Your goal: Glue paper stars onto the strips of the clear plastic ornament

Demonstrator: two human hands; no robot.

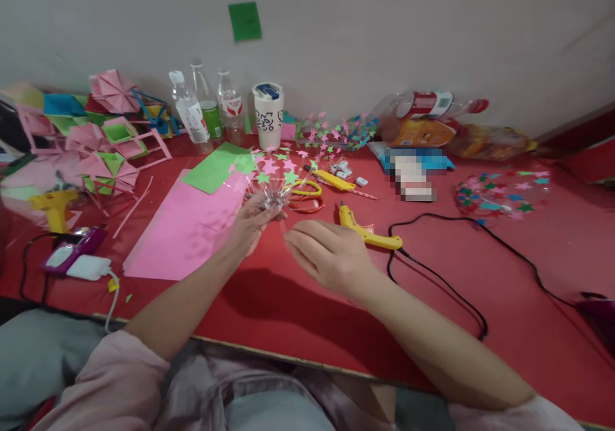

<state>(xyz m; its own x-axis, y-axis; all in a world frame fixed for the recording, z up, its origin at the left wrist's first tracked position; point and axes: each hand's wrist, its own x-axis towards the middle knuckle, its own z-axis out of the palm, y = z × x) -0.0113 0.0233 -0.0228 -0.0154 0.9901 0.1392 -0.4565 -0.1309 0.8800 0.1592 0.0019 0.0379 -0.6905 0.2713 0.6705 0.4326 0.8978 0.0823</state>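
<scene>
Pinching clear, flared, star-dotted plastic piece in left grip, apparently working underneath with tightly bunched right grip, contents unclear; next, hold steady

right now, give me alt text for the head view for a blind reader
The left hand holds a clear, star-dotted plastic piece over a red table, the right hand beside it; a yellow glue gun lies nearby.

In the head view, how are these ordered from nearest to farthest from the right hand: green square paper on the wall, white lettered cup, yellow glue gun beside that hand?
From the right hand:
1. Yellow glue gun, just to its right.
2. White lettered cup, back near the wall.
3. Green square paper, high on the wall.
</scene>
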